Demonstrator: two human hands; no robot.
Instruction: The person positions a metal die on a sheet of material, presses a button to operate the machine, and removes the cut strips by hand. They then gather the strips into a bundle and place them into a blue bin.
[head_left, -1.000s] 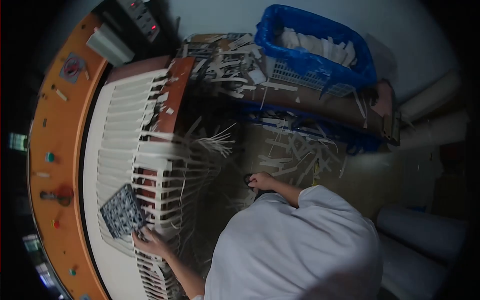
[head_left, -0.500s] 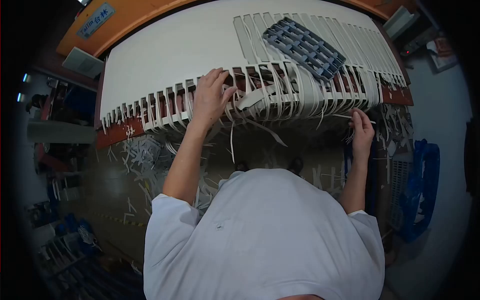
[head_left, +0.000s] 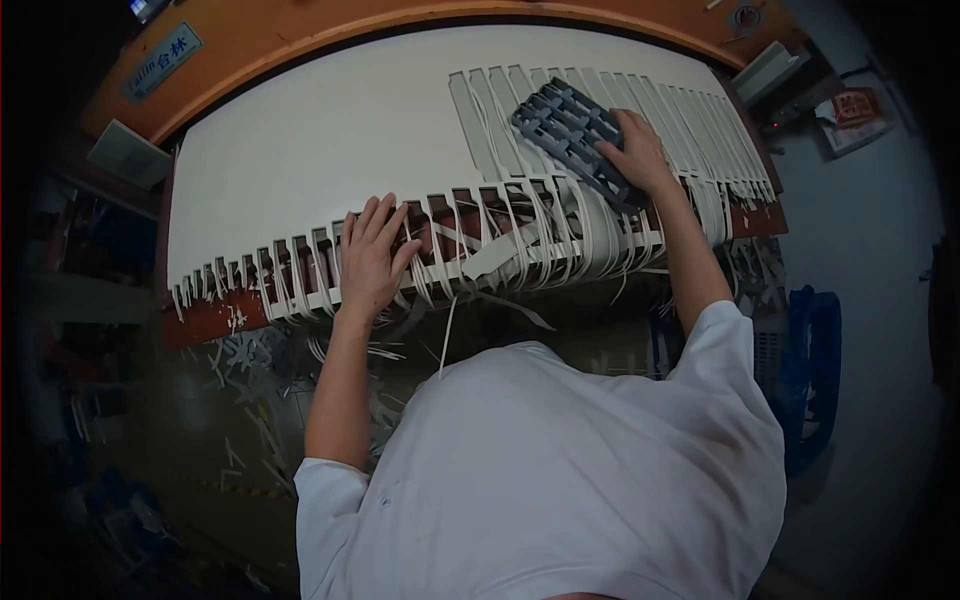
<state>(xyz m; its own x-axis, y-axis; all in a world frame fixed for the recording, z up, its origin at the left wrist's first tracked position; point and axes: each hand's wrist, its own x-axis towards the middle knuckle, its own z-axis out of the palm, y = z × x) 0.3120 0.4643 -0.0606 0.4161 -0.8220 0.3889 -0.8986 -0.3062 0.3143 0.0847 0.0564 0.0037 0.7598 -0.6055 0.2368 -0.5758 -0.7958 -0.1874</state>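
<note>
My left hand (head_left: pixel 372 258) lies flat with its fingers apart on the near, slotted edge of a large white sheet stack (head_left: pixel 310 140). My right hand (head_left: pixel 638 155) grips the right end of a blue-grey slotted grid block (head_left: pixel 562 125), thumb on the near side and fingers over the far corner. The block lies tilted on the sheets, beside rows of long cut strips (head_left: pixel 690 125). Between my hands, loose white offcut strips (head_left: pixel 500 255) tangle and hang over the front edge. What lies under my right palm is hidden.
A reddish-brown table edge (head_left: pixel 225 328) shows below the sheets. Behind stands an orange machine body (head_left: pixel 300 50) with a label plate. White scraps litter the floor (head_left: pixel 250 400). A blue plastic crate (head_left: pixel 815 370) stands at right, and a small box (head_left: pixel 855 108) beyond it.
My right hand has left the thin strips at the front right edge and moved up onto the grid block. My left hand has shifted left along the slotted edge. The view has tilted.
</note>
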